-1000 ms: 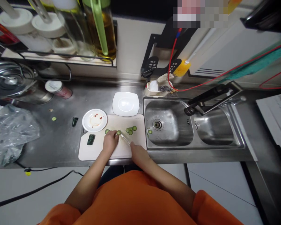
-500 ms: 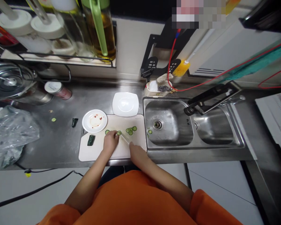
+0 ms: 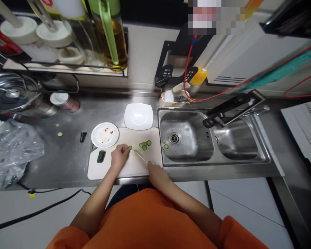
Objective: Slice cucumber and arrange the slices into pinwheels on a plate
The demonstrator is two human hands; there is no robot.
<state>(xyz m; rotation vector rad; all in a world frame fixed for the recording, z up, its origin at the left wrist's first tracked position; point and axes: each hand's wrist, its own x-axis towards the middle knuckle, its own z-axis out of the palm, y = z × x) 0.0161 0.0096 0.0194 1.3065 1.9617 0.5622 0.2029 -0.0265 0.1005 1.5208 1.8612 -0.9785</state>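
Note:
On the pale cutting board point(image 3: 134, 170), my left hand point(image 3: 120, 157) has its fingers closed on a cucumber slice point(image 3: 130, 147) that shows at the fingertips. My right hand point(image 3: 158, 174) grips a knife point(image 3: 142, 157) by its handle, the blade angled up and left over the board, just right of that slice. Several cut cucumber slices point(image 3: 145, 145) lie in a cluster beyond the knife. A dark green cucumber chunk point(image 3: 101, 156) rests at the board's left side. The small white plate point(image 3: 105, 144) with red bits overlaps the board's upper left corner.
Behind the board stands a square white plate point(image 3: 138, 116). To the right is a double sink point(image 3: 186, 162) with a black faucet point(image 3: 223, 110). A plastic bag point(image 3: 12, 152), a seasoning can point(image 3: 64, 101) and another dark cucumber piece point(image 3: 83, 137) are at left.
My right hand and the knife have shifted slightly right, away from my left hand. My left hand has moved a little left with the cucumber slice, which now appears tilted.

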